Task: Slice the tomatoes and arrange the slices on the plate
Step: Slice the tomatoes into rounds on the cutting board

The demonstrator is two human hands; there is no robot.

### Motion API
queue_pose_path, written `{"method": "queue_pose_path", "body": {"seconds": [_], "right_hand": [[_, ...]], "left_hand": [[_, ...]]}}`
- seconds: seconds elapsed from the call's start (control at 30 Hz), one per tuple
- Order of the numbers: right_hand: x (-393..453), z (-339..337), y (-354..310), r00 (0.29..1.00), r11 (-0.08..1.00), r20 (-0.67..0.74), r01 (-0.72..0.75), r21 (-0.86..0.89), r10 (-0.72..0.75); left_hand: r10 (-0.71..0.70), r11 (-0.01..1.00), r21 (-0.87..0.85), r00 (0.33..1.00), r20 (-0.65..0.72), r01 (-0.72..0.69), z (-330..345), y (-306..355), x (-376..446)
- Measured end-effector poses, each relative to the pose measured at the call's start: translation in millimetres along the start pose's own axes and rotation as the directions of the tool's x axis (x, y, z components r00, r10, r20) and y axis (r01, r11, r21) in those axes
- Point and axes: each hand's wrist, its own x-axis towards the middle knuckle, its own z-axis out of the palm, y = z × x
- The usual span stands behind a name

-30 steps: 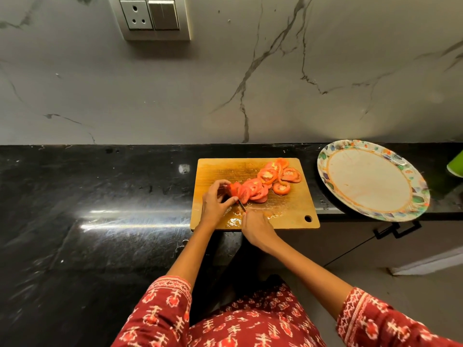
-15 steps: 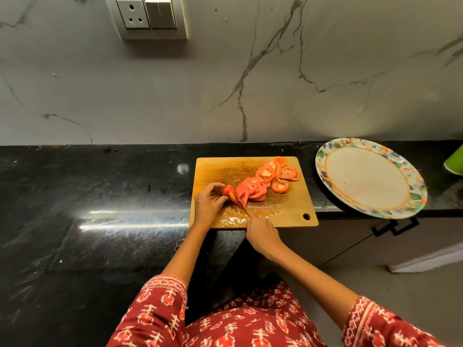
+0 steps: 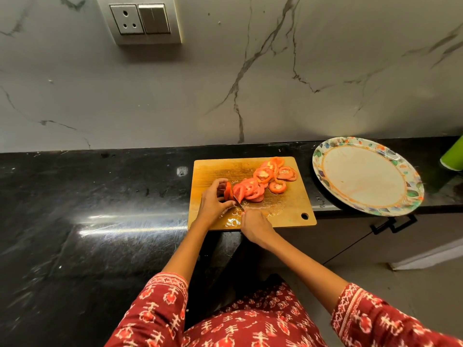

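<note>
A wooden cutting board [image 3: 215,169] lies on the black counter with several red tomato slices [image 3: 263,179] spread over its right half. My left hand [image 3: 213,204] pinches the small remaining tomato end [image 3: 227,190] upright on the board. My right hand [image 3: 255,227] grips a knife [image 3: 238,202], whose blade stands right beside that piece; the handle is hidden in my fist. The round plate [image 3: 325,159] with a flowered rim sits to the right of the board and holds no slices.
A green object [image 3: 453,159] stands at the far right edge. The plate overhangs the black counter [image 3: 100,196] front edge above a cabinet handle [image 3: 393,225]. A wall socket and switch [image 3: 142,20] sit high on the marble backsplash.
My right hand pulled the knife back and then pushed it forward into the tomato again. The piece under my left fingers has grown thinner, and one more slice leans on the pile.
</note>
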Motion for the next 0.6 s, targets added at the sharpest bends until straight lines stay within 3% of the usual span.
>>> {"method": "queue_pose_path", "body": {"seconds": [0.23,0.6], "right_hand": [[2.3,-3.1,4.2,0.999,1.000,0.024,0.021,0.014,-0.021],[7.5,-7.6,18.2,0.992,0.999,0.117,0.049,-0.004,-0.048]], "left_hand": [[0.052,0.998,0.042,0.996,-0.078,-0.048,8.2,-1.6,-2.0],[0.099,0.991,0.096,0.994,-0.041,-0.095,9.0,-2.7,-0.3]]}}
